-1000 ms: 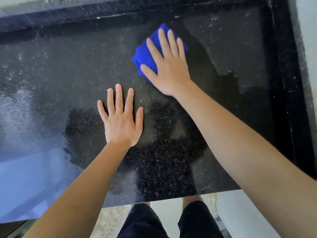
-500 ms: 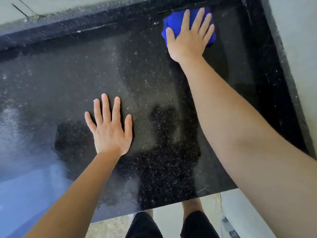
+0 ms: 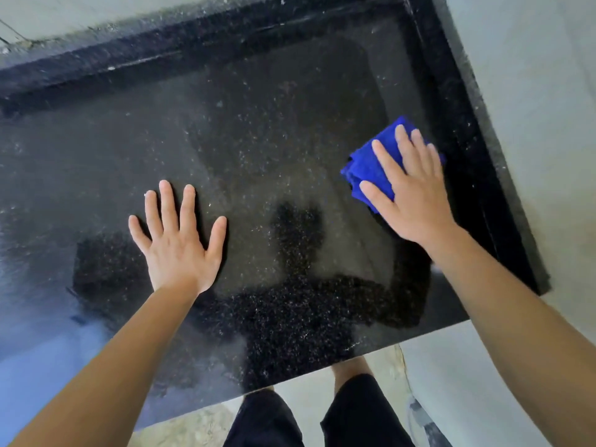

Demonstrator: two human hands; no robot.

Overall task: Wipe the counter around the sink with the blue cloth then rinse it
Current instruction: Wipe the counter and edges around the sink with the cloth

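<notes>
A folded blue cloth [image 3: 366, 166] lies on the black speckled counter [image 3: 258, 156] near its right raised edge. My right hand [image 3: 409, 188] presses flat on the cloth with straight fingers, covering most of it. My left hand [image 3: 179, 243] rests flat on the bare counter, fingers spread, well to the left of the cloth. No sink is in view.
A raised black rim [image 3: 458, 124] borders the counter along the back and the right side, with pale wall [image 3: 532, 91] beyond it. The counter's front edge [image 3: 322, 366] runs below my arms; my legs and the floor show under it.
My right hand has slid the cloth from the back edge of the counter forward and to the right, close to the right rim. My left hand has stayed flat in place.
</notes>
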